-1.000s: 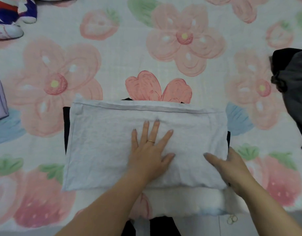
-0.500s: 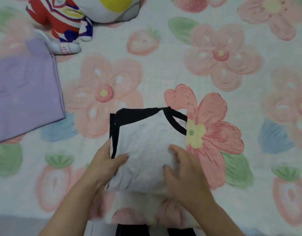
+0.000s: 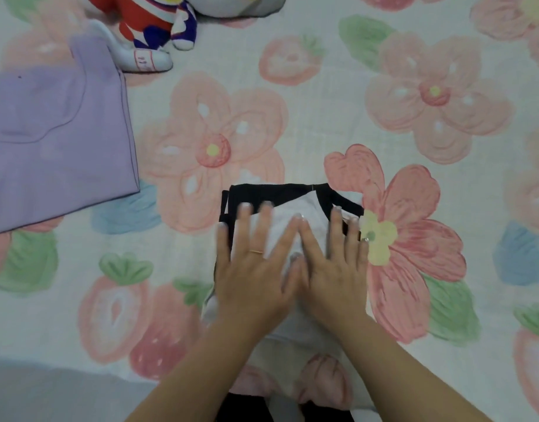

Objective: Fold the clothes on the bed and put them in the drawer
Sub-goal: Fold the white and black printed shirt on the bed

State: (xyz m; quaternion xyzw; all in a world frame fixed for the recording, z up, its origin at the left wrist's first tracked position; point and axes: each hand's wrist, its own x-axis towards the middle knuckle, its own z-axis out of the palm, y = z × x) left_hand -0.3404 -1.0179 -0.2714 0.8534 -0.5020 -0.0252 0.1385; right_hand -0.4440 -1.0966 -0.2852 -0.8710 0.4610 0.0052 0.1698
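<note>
Both hands have moved off the bundle's sides onto its top. Left hand (image 3: pixel 252 277) and right hand (image 3: pixel 335 278) lie flat, fingers straight, side by side, pressing the white black-trimmed shirt (image 3: pixel 311 205) on the bed (image 3: pixel 292 117). Folding looks finished, and the drawer comes next.

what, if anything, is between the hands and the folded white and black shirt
Nothing visible: the left hand and right hand both press flat on the folded shirt. The purple garment and plush toy lie apart, up to the left. No drawer is in view.
</note>
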